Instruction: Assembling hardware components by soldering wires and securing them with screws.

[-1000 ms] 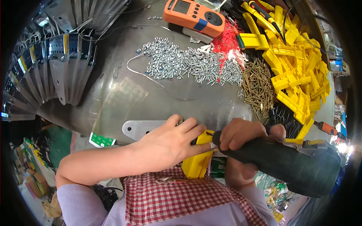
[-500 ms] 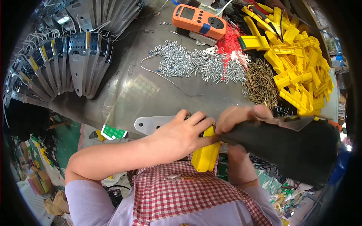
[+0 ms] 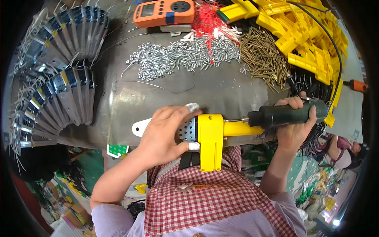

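At the table's near edge, my left hand (image 3: pixel 160 136) is closed round a metal plate (image 3: pixel 138 128) with a rounded, holed end. White coverings show on its thumb and one fingertip. Between those fingers lies a perforated metal section (image 3: pixel 186 131), joined to a yellow plastic handle (image 3: pixel 211 138). My right hand (image 3: pixel 298 124) wraps round a dark electric screwdriver (image 3: pixel 272 116), held level. Its thin bit points left and reaches the handle's right side, above a yellow bar-like part. Whether a screw sits at the tip I cannot tell.
Beyond my hands lie piles of nuts (image 3: pixel 152 61), silver screws (image 3: pixel 203 53) and long brass-coloured screws (image 3: pixel 262 55). Yellow plastic parts (image 3: pixel 304 39) heap at far right, near a black cable. An orange meter (image 3: pixel 164 14) stands at the back. Fanned metal plates (image 3: pixel 65 100) fill the left.
The screwdriver has swung from a blurred, slanting position to level, its bit now at the yellow handle. The handle has turned to show its face. The view has shifted too.
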`<act>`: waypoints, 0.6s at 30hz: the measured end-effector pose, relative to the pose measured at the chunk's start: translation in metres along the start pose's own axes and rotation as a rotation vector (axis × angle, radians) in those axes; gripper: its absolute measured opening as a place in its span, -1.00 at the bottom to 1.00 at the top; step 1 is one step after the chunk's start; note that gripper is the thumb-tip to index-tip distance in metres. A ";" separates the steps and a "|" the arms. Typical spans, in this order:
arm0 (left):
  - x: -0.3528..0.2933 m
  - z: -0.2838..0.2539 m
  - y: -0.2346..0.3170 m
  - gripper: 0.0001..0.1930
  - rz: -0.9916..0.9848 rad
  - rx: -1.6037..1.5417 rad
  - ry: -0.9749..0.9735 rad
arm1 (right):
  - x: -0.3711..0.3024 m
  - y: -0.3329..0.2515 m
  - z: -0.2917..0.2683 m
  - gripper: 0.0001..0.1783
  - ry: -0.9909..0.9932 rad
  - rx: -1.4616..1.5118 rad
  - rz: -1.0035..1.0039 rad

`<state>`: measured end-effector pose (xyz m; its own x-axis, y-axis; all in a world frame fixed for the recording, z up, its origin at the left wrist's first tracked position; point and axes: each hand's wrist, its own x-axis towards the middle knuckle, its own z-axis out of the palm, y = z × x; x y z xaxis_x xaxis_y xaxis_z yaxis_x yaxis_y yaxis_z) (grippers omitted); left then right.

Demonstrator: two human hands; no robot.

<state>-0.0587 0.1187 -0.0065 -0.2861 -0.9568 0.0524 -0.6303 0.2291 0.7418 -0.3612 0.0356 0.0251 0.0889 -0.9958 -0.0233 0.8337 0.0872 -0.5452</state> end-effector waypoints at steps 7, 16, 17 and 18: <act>0.002 0.003 0.001 -0.25 0.002 -0.043 0.041 | -0.004 0.013 -0.008 -0.60 0.092 0.063 -0.023; 0.004 0.004 0.000 -0.27 0.006 -0.097 0.029 | -0.008 0.006 -0.013 -0.56 0.113 0.023 -0.071; 0.005 0.003 -0.001 -0.27 0.013 -0.090 0.028 | -0.007 0.009 -0.011 -0.56 0.117 0.021 -0.076; 0.004 0.003 0.001 -0.26 0.013 -0.075 0.026 | -0.005 0.012 -0.011 -0.56 0.115 0.016 -0.056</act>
<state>-0.0624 0.1152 -0.0080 -0.2740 -0.9585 0.0788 -0.5709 0.2280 0.7887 -0.3571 0.0413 0.0094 -0.0203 -0.9957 -0.0902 0.8445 0.0312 -0.5346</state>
